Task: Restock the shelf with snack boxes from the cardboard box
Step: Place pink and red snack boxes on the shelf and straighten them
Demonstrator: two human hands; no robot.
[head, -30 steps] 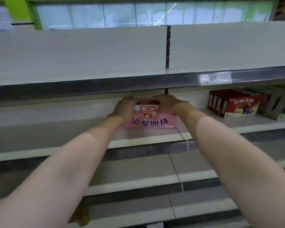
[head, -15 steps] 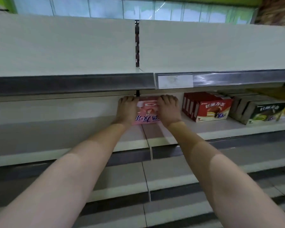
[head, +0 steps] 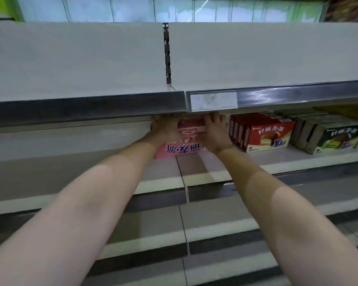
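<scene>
The pink snack box (head: 182, 141) is bracketed on the shelf (head: 205, 176), left hand (head: 165, 129) and right hand (head: 215, 131) gripping its sides, presumably for squaring it beside the red boxes (head: 260, 133).

Red box (head: 266, 134) front: white characters 好丽友·派. Pink box (head: 181, 148): same script seen upside down, only 丽友·派 legible. Green box (head: 339, 138) lettering and shelf-edge tag (head: 213, 101) too blurred to read.
</scene>
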